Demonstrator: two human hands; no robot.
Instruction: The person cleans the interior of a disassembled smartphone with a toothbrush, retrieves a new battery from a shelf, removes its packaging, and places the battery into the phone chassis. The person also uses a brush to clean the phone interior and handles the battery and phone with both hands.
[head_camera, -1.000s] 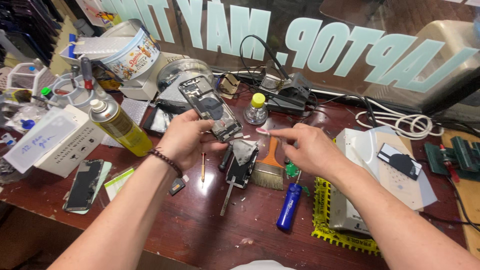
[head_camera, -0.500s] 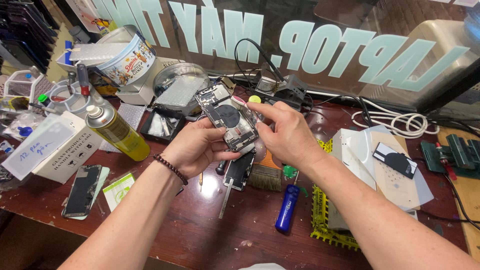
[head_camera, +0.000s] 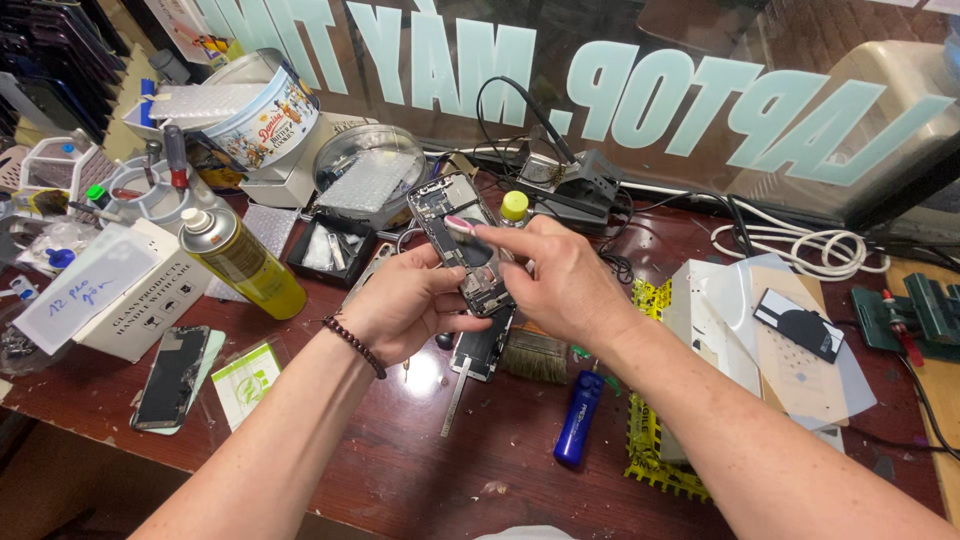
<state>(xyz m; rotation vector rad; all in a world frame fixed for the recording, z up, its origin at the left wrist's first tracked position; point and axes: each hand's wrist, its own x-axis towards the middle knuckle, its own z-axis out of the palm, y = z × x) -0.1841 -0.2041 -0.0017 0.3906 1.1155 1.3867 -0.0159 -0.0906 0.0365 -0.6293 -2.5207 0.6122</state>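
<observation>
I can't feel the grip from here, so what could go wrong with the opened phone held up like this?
1. The opened phone body with bare circuitry rests only in the left hand above the crowded dark wooden bench; it might slip.
2. The right hand presses a small pink-tipped tool on it; a slip might scratch parts.

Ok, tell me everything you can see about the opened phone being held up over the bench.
The opened phone is a slim dark rectangular body with its back off, showing grey and black inner parts and a round dark patch near the middle. It is held tilted, top end pointing away, above the red-brown workbench. The left hand cradles it from below; the right hand presses a small pink-tipped tool against its upper part.
</observation>
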